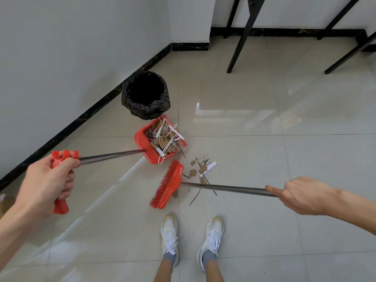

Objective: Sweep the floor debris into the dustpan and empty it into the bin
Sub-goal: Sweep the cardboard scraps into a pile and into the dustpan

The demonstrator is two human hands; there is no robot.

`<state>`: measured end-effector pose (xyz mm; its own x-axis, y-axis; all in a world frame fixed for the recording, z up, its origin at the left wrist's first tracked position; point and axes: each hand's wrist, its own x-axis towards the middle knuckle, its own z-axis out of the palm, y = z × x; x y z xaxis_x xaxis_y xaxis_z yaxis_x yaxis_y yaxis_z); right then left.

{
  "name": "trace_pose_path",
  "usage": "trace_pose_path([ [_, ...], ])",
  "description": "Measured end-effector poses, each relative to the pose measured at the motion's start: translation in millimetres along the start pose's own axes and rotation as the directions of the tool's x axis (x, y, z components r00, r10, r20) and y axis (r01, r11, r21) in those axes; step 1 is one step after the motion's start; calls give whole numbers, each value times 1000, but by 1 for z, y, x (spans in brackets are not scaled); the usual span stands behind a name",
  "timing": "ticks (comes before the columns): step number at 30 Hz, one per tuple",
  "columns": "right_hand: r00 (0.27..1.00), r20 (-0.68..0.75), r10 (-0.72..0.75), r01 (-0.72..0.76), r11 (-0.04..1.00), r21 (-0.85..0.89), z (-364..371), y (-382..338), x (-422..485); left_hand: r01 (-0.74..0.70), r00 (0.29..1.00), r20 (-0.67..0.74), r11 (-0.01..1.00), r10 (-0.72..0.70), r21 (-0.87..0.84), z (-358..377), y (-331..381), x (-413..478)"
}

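A red dustpan (144,143) sits on the tiled floor, filled with cardboard scraps, white strips and black ties. My left hand (45,185) grips the red handle at the end of its metal pole. My right hand (305,195) grips the metal pole of a red broom (167,187), whose head stands just in front of the dustpan's mouth. Loose debris (200,169) of cardboard bits, a white strip and black ties lies on the floor to the right of the broom head. A bin (145,94) lined with a black bag stands behind the dustpan, against the wall.
A white wall with black skirting (67,129) runs along the left. Black furniture legs (242,37) stand at the back right. My two feet in white shoes (169,237) are planted just below the broom.
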<state>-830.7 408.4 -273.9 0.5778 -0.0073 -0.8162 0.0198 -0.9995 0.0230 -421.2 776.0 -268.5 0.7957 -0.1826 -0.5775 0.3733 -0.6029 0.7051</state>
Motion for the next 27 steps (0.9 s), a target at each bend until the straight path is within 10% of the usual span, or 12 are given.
trace_pose_path([
  [27, 951, -2, 308, -295, 907, -302, -36, 126, -5, 88, 996, 41, 989, -84, -120, 1, -5, 16],
])
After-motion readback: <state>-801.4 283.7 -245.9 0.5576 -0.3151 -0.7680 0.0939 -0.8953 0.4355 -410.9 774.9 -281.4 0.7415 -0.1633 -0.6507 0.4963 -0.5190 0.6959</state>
